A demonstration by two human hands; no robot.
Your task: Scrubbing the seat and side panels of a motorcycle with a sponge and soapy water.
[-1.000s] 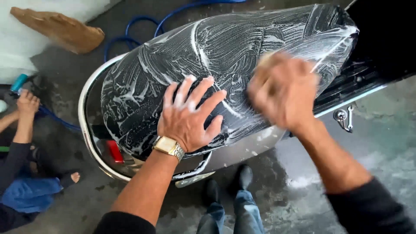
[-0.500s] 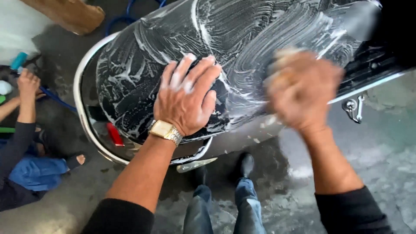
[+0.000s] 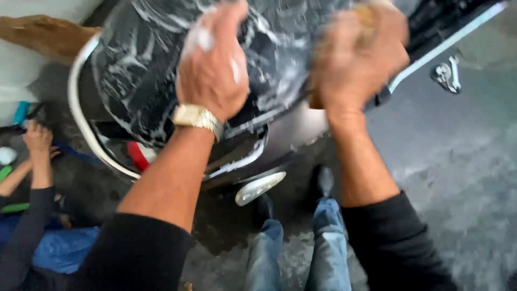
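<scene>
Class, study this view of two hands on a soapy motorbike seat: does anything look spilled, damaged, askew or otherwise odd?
Nothing looks damaged or spilled. White suds streak the black seat under the left hand, as washing would leave them. The right hand is blurred, with something tan in it, too smeared to identify. Another person's hand rests low at the left edge.

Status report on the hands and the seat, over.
Left hand flat on the soapy black seat. Right hand gripping a sponge on the seat, blurred. Another person's hand low left, clear of the seat.
</scene>
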